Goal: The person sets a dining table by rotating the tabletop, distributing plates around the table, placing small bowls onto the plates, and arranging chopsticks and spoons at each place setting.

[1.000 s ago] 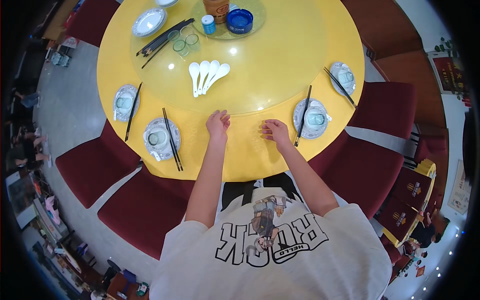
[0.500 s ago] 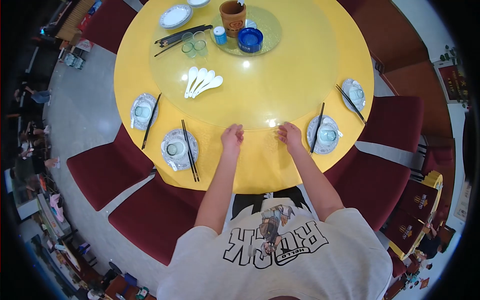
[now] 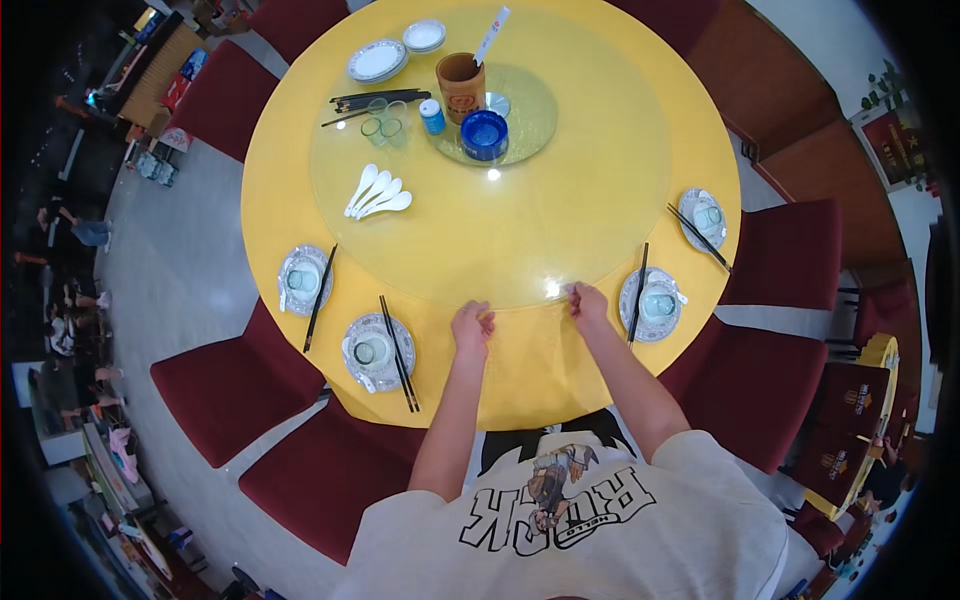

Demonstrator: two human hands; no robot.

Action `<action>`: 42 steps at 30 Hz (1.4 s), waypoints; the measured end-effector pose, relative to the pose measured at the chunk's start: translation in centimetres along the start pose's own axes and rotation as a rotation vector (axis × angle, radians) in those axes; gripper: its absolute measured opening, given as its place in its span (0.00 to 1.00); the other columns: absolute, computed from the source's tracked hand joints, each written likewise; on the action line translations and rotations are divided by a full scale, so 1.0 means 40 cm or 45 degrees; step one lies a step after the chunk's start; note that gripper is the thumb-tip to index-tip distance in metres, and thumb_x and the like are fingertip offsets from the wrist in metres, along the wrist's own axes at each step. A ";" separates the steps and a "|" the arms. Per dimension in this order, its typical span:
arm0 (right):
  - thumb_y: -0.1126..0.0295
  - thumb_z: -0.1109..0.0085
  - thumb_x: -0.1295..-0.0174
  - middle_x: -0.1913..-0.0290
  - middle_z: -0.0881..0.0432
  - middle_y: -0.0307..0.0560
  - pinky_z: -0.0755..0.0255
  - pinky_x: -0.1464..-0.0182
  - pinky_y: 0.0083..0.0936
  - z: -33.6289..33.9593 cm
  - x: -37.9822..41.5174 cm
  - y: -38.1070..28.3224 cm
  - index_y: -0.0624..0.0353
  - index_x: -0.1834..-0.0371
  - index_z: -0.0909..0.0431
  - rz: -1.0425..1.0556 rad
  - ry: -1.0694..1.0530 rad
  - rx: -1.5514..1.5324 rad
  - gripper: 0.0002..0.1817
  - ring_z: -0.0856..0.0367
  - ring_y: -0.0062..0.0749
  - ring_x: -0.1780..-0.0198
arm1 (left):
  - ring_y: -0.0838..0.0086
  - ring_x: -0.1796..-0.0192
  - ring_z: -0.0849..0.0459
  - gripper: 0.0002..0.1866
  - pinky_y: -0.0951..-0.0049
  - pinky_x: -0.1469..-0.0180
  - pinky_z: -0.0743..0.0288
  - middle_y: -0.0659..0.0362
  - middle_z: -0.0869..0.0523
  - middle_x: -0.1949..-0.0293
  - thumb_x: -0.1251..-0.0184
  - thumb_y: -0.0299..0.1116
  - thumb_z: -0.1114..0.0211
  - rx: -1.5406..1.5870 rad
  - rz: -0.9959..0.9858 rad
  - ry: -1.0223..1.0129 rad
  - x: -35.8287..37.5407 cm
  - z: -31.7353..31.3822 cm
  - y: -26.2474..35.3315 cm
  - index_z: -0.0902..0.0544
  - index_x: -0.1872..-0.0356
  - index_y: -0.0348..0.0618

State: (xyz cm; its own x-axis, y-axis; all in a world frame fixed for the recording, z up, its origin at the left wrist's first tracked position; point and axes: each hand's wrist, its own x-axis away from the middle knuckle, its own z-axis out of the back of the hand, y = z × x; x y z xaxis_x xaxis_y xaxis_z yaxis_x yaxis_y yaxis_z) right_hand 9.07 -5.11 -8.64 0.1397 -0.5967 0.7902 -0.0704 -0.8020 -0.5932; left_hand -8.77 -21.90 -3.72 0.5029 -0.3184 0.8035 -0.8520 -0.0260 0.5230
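We see a round glass turntable (image 3: 520,230), clear with a yellow tint, lying flat on the yellow surface (image 3: 520,370). Our left hand (image 3: 471,326) and right hand (image 3: 588,301) both rest at its near rim, fingers curled, touching the edge, well apart.

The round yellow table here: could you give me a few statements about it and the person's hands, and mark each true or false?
1. Both hands, left hand and right hand, are at the near edge of the glass turntable. True.
2. The white spoons lie on the floor. False: they lie on the turntable.
3. The blue dish sits near the table's middle. True.
4. The chairs are green. False: they are dark red.
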 end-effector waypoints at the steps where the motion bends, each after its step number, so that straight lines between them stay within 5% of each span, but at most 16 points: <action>1: 0.69 0.43 0.38 0.74 0.23 0.36 0.41 0.82 0.18 -0.018 0.033 0.008 0.53 0.68 0.28 0.009 -0.001 -0.012 0.04 0.24 0.20 0.75 | 0.74 0.69 0.20 0.10 0.80 0.75 0.29 0.59 0.20 0.62 0.38 0.31 0.41 -0.039 0.066 -0.028 0.011 -0.007 -0.005 0.26 0.57 0.44; 12: 0.65 0.42 0.40 0.74 0.21 0.34 0.37 0.79 0.17 -0.178 0.162 0.076 0.51 0.69 0.24 -0.129 -0.050 -0.087 0.04 0.26 0.19 0.77 | 0.73 0.67 0.20 0.19 0.77 0.72 0.28 0.58 0.20 0.59 0.40 0.28 0.41 -0.094 0.126 -0.113 0.002 -0.001 -0.056 0.29 0.46 0.43; 18: 0.66 0.45 0.38 0.79 0.26 0.34 0.44 0.83 0.19 -0.066 0.019 -0.030 0.51 0.73 0.27 0.019 0.244 -0.322 0.06 0.30 0.20 0.80 | 0.72 0.67 0.20 0.24 0.77 0.72 0.28 0.55 0.20 0.56 0.40 0.27 0.43 -0.041 0.135 -0.097 0.016 0.004 -0.037 0.33 0.41 0.40; 25: 0.64 0.43 0.38 0.81 0.28 0.33 0.43 0.80 0.18 -0.132 0.126 0.061 0.51 0.72 0.28 -0.124 0.140 -0.221 0.08 0.31 0.19 0.81 | 0.72 0.66 0.20 0.27 0.77 0.72 0.28 0.56 0.20 0.56 0.40 0.26 0.42 0.006 0.197 -0.077 0.021 0.004 -0.051 0.36 0.38 0.41; 28: 0.66 0.42 0.39 0.73 0.21 0.38 0.42 0.82 0.20 -0.127 0.116 0.070 0.54 0.66 0.27 -0.104 0.071 -0.269 0.06 0.27 0.22 0.79 | 0.72 0.66 0.19 0.27 0.77 0.72 0.28 0.56 0.20 0.55 0.39 0.26 0.43 -0.048 0.183 -0.082 0.030 0.006 -0.053 0.36 0.37 0.41; 42: 0.66 0.48 0.36 0.74 0.23 0.36 0.38 0.79 0.20 -0.052 -0.002 -0.041 0.52 0.68 0.28 -0.098 0.167 -0.415 0.05 0.24 0.24 0.77 | 0.72 0.66 0.19 0.29 0.76 0.72 0.28 0.57 0.21 0.54 0.40 0.27 0.41 0.016 0.193 -0.117 0.030 -0.003 -0.041 0.38 0.36 0.42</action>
State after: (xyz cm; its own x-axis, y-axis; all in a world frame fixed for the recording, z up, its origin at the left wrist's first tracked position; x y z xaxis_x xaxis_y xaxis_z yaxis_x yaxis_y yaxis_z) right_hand 7.11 -3.81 -7.40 0.0306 -0.5154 0.8564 -0.3786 -0.7989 -0.4673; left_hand -6.75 -22.15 -3.57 0.3536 -0.4047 0.8433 -0.9191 0.0173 0.3936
